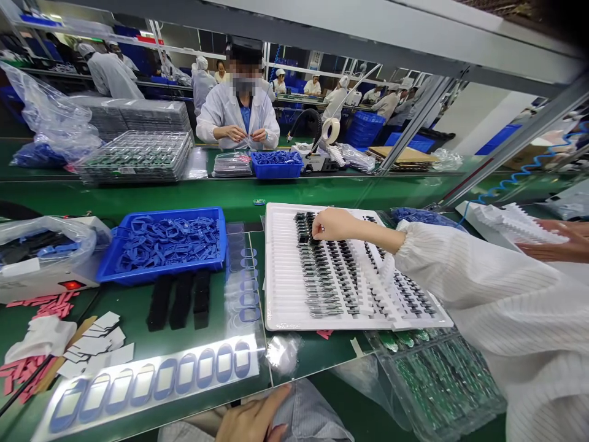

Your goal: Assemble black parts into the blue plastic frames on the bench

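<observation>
My right hand (329, 224) reaches in from the right over a white tray (280, 288). Its fingers are pinched together at the upper rows of small black parts (304, 237); whatever is between the fingertips is too small to tell. White toothed strips (365, 282) lie across the tray's middle. Low in the picture, my left hand (253, 420) rests by grey cloth (313, 414) below the table edge, index finger stretched out, with nothing visible in it.
A blue bin (223, 245) of blue frames, black strips (201, 301), oval stickers (168, 377) and white pieces (94, 344) lie left. Clear trays of green boards (442, 380) sit lower right. A co-worker's hand (556, 242) is at far right; another person (239, 116) sits opposite.
</observation>
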Action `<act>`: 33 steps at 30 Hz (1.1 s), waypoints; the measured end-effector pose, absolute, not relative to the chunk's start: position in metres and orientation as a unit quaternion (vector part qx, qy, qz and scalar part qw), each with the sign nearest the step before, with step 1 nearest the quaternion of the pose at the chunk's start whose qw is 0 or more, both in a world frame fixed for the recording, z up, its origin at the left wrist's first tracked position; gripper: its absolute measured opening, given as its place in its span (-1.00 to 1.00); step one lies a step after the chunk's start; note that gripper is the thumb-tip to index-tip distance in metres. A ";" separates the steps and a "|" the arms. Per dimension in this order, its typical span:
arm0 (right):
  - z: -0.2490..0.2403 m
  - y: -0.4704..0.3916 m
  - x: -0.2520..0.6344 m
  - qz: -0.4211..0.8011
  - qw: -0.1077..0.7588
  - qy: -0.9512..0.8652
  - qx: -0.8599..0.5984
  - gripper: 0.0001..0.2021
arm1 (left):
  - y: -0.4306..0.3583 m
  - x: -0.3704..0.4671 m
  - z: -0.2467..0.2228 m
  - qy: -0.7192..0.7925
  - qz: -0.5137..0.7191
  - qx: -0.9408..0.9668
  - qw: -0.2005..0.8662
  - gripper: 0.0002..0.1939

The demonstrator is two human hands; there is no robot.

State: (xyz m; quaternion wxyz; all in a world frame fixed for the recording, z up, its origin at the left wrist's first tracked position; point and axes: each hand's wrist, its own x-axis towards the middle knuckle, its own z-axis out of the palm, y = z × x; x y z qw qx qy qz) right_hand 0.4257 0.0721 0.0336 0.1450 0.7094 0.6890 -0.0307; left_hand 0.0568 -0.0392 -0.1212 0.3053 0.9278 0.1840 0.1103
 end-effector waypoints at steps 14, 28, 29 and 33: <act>0.023 0.067 0.425 -0.004 0.168 0.706 0.688 -0.87 | -0.040 0.058 -0.117 0.191 0.086 0.927 0.310 -0.45; 0.011 0.062 0.430 -0.001 0.139 0.724 0.676 -0.86 | -0.043 0.061 -0.115 0.217 0.047 0.924 0.313 -0.46; 0.011 0.062 0.430 -0.004 0.136 0.722 0.679 -0.86 | -0.043 0.061 -0.115 0.217 0.050 0.923 0.312 -0.45; 0.011 0.064 0.431 -0.019 0.126 0.706 0.696 -0.87 | -0.042 0.061 -0.117 0.206 0.057 0.925 0.314 -0.44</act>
